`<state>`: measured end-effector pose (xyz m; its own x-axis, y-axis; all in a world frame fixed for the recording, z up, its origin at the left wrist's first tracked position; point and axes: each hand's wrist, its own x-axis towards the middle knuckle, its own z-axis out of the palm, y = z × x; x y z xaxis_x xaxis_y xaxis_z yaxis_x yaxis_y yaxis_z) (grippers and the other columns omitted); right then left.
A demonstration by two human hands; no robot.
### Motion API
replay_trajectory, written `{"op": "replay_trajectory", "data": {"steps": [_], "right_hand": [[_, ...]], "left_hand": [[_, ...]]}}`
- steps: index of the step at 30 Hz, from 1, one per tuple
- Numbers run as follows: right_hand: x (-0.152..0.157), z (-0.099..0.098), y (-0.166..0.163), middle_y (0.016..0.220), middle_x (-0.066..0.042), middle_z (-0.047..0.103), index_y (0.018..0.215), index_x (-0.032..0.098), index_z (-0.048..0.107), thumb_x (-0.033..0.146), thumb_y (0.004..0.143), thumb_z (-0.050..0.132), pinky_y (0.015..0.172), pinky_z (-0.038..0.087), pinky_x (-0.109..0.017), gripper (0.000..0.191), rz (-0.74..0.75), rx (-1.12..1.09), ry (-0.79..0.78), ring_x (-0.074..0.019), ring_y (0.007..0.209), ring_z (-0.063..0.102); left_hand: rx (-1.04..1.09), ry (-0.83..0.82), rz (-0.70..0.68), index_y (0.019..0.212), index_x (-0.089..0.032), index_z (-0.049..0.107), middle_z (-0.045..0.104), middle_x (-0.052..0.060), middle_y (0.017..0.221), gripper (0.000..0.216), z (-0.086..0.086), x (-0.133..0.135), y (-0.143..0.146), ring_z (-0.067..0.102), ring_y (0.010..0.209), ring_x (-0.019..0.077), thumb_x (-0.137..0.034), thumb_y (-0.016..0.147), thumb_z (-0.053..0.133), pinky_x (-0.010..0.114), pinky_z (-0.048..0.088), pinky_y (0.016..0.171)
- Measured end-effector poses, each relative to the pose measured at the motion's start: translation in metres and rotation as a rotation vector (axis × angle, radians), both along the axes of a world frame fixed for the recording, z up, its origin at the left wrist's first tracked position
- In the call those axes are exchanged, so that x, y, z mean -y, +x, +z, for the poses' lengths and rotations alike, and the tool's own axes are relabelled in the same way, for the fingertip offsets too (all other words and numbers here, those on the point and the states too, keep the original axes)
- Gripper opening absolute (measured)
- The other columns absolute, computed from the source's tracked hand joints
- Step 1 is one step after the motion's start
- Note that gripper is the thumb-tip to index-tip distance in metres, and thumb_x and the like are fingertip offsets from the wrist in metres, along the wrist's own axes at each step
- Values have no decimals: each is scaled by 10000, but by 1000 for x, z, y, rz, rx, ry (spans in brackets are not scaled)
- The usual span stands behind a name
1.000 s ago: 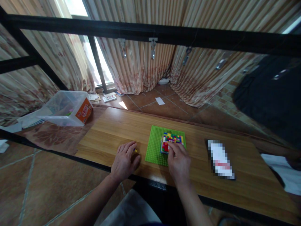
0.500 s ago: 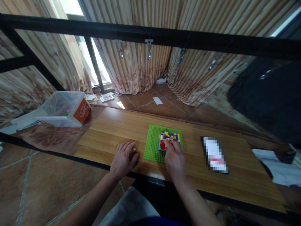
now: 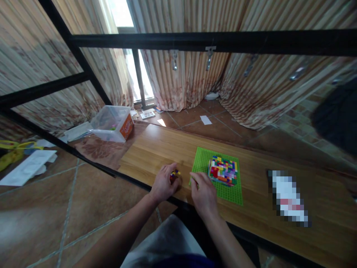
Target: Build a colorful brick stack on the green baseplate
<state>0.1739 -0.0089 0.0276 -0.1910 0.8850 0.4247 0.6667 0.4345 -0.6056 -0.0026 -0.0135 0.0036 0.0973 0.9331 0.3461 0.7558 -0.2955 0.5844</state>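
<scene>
A green studded baseplate lies on the wooden table, with a block of many-coloured small bricks built on it. My left hand rests on the table just left of the plate, fingers curled round a few small coloured bricks. My right hand sits at the plate's near left corner, apart from the built block, with its fingers bent down at the plate's edge. Whether it holds anything is hidden.
A clear plastic bin with an orange label stands on patterned cloth at the table's far left. A blurred-out flat object lies to the right. A black metal frame crosses overhead. Curtains hang behind, and papers lie on the tiled floor.
My right hand has come off the brick block and back to the plate's near left corner. My left hand has closed round small bricks. The view has swung left.
</scene>
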Motion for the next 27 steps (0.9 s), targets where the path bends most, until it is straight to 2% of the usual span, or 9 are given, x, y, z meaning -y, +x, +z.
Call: {"op": "replay_trajectory", "data": {"steps": [6,12,18,21,27], "right_hand": [[-16,-16,-35,909,-75,629,945,215,660,192,898,434,813,465,-345,232,53,125,-100,-211,905,581],[-23,-24,-44,877,-71,616,834,224,639,193,897,448,766,446,-334,204,18,212,-121,-209,853,568],[-16,-16,-35,853,-53,638,829,208,635,231,925,415,769,445,-307,242,33,26,-148,-178,830,585],[-10,-11,-27,836,-45,655,847,200,641,267,922,438,731,452,-287,227,25,-107,-188,-161,780,597],[-6,-7,-23,828,-41,661,831,203,645,253,911,453,716,441,-280,214,81,-132,-235,-162,784,608]], "left_hand": [[37,25,1,1267,-166,477,629,107,1148,510,1,0,1,573,1085,247,-107,764,531,442,485,953],[27,42,3,1261,-170,498,654,101,1100,467,0,-2,1,593,1039,239,-120,797,520,436,500,919],[34,24,24,1268,-185,511,656,96,1113,467,0,-1,2,588,1062,247,-132,805,534,444,498,923],[67,16,-15,1273,-191,508,635,105,1172,454,3,1,0,570,1108,255,-159,821,541,460,483,952],[51,57,-119,1133,-202,599,652,93,1154,248,8,3,-2,569,1123,223,-224,908,498,457,415,1033]]}}
